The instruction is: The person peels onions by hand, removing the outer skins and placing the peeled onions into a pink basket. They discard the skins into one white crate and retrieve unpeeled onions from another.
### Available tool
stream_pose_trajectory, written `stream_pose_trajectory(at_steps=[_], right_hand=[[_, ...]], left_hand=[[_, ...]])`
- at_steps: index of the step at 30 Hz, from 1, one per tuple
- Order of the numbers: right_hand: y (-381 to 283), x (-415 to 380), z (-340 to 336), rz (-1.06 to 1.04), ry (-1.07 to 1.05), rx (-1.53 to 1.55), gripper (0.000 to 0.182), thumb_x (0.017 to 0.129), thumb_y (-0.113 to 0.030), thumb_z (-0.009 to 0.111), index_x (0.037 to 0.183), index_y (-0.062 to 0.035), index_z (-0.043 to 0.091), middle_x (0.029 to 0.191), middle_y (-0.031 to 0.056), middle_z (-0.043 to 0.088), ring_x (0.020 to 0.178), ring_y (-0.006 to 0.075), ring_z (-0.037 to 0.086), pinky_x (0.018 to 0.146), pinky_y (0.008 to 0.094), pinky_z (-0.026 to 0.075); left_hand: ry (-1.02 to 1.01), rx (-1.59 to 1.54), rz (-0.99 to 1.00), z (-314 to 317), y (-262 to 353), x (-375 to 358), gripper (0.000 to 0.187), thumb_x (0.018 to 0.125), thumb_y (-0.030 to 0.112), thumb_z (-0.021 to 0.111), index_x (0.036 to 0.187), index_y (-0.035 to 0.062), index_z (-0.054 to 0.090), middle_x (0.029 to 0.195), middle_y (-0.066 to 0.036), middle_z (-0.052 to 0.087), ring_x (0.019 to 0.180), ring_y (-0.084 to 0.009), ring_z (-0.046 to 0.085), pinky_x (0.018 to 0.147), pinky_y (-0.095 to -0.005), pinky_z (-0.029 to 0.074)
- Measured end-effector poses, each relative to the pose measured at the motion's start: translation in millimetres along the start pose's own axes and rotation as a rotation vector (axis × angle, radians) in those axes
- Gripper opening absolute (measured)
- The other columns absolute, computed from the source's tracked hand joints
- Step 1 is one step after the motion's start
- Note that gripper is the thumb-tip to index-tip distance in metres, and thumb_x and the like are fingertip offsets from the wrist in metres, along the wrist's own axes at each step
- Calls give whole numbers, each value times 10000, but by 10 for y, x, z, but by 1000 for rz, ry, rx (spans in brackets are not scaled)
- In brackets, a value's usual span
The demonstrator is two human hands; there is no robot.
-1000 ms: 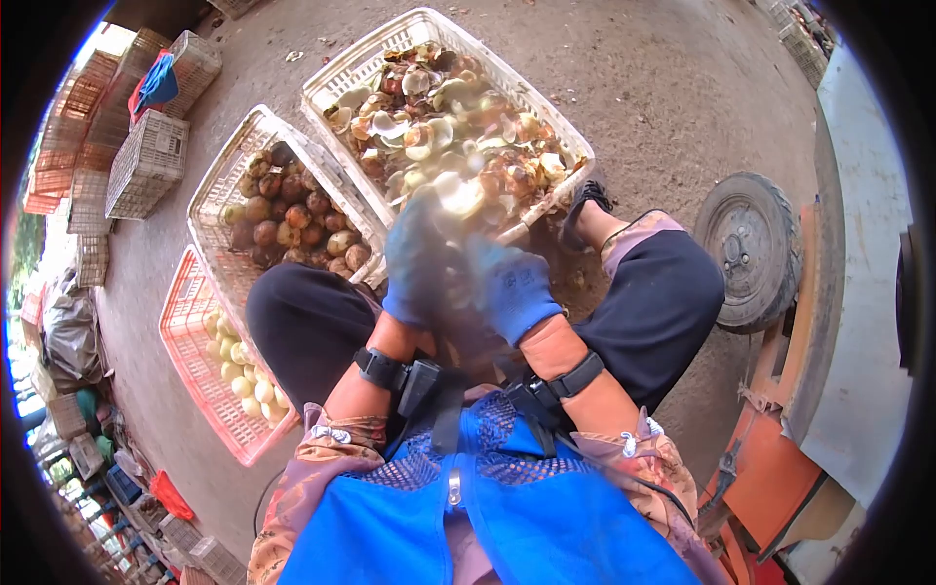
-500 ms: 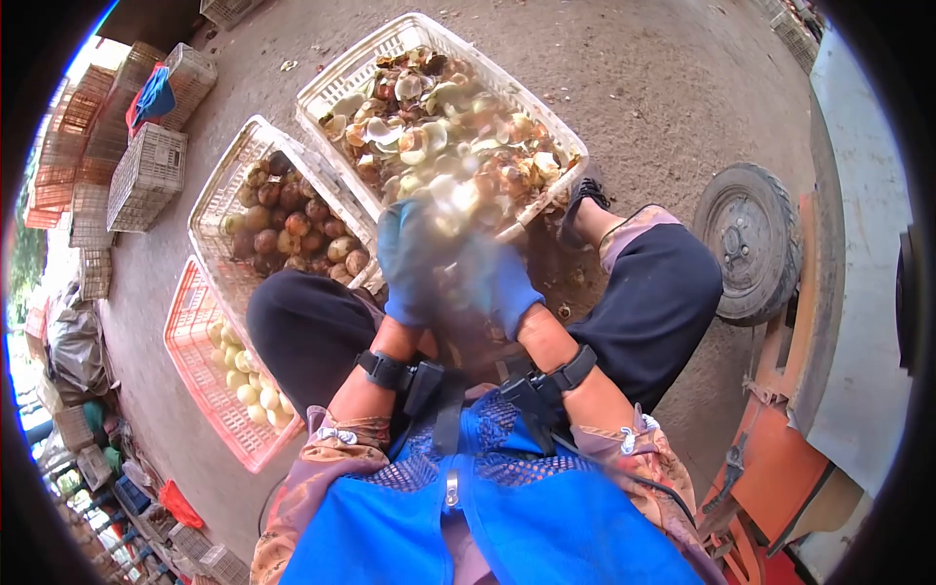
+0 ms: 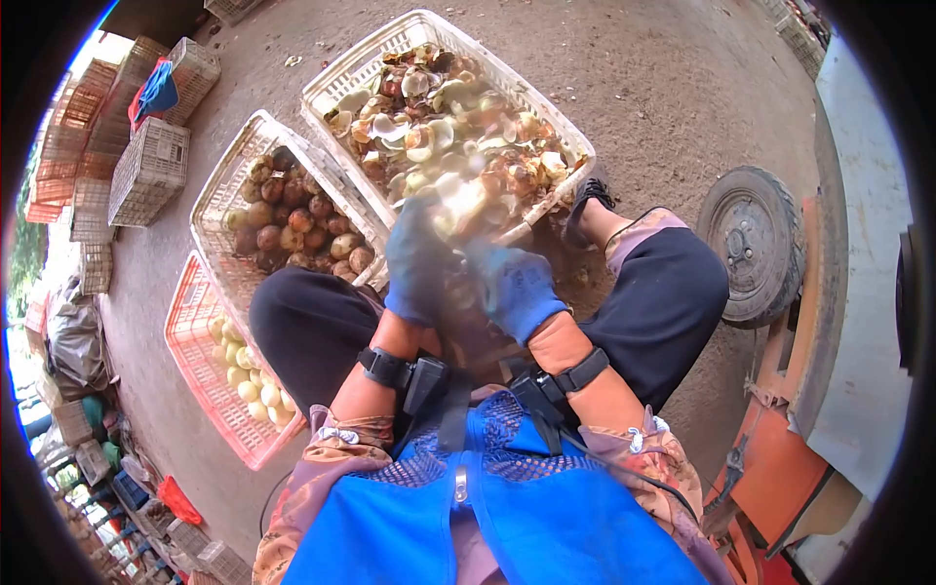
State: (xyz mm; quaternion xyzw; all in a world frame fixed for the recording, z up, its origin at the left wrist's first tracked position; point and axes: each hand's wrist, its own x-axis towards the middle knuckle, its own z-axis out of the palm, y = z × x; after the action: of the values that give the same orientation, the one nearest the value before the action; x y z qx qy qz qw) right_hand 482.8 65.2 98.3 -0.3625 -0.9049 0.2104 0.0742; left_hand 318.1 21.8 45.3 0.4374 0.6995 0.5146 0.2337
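Note:
Both my hands wear blue gloves and meet close together above my lap. My left hand [image 3: 417, 261] is closed around a pale round fruit [image 3: 458, 200], which is blurred by motion. My right hand [image 3: 519, 288] is closed beside it, pressed against the fruit; what it grips is hidden by blur. Just beyond them stands a white crate of shells and peelings [image 3: 561, 127]. A white crate of brown unpeeled fruit [image 3: 226, 166] sits at my left knee. A red crate of pale peeled fruit [image 3: 195, 336] lies further left.
A small wheel [image 3: 751, 244] and an orange-and-white cart [image 3: 780, 458] stand to the right. Stacked empty crates [image 3: 146, 166] sit at the upper left. Bare dirt ground [image 3: 663, 78] stretches beyond the crates.
The hands stay together over my lap, shifting slightly up and down with the fruit between them. The view wobbles a little; the crates have not moved.

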Motion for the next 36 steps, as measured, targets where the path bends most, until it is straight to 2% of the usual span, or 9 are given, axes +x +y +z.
stream_pose_trajectory(at_steps=[4,7,9,13,15,22,24,34,36], right_hand=[[-36,27,156,29,39,-9,138,833,-184,614,961,-139,587,781,130,642,713,339,661,535,518,468],[-107,47,70,95,-80,-99,222,897,-219,567,1102,-133,569,829,144,689,741,334,703,607,473,539],[-139,64,65,120,-88,-104,223,899,-236,572,1092,-126,574,830,145,692,749,341,705,620,479,542],[-131,103,141,153,-43,-35,243,883,-276,598,1051,-100,593,829,160,694,760,360,704,654,493,545],[-207,109,91,190,-47,13,202,864,-233,615,999,-84,605,797,161,674,784,365,688,670,498,527],[-71,85,226,117,-3,10,208,839,-233,652,963,-69,618,839,148,665,797,345,671,670,461,530],[-84,84,116,157,-33,-71,284,821,-296,683,990,-85,596,822,141,679,779,343,694,654,476,544],[7,222,225,278,-80,-161,124,893,-150,587,1005,-99,580,816,125,699,743,313,723,592,420,574],[6,235,202,316,-112,-109,107,888,-142,580,979,-87,591,822,142,698,754,327,719,615,419,578]], left_hand=[[50,355,308,-69,381,-8,350,800,47,684,1136,-13,610,771,-22,555,575,-142,514,542,-257,437],[71,374,273,-35,221,11,428,749,53,705,1157,-23,601,818,-92,586,624,-177,564,574,-301,476],[239,486,662,-26,279,61,435,752,24,683,1176,-20,598,903,-149,617,706,-244,608,643,-350,514],[187,469,531,-4,460,-24,437,770,13,666,1200,-8,594,994,-182,641,806,-318,628,729,-385,529],[85,473,211,-4,580,-32,390,825,14,628,1213,3,591,1023,-182,654,852,-362,639,764,-418,529],[322,512,657,113,198,48,228,915,152,645,1107,29,630,832,-79,617,660,-196,593,595,-306,510],[46,51,-160,128,162,3,170,931,271,668,940,109,620,650,-2,513,509,-104,492,453,-237,410],[15,18,-187,263,53,-57,199,947,332,649,930,137,615,621,39,503,465,-74,453,413,-218,368],[38,204,-124,241,261,-32,471,810,351,719,1169,83,572,871,-154,670,785,-374,650,702,-463,517]])
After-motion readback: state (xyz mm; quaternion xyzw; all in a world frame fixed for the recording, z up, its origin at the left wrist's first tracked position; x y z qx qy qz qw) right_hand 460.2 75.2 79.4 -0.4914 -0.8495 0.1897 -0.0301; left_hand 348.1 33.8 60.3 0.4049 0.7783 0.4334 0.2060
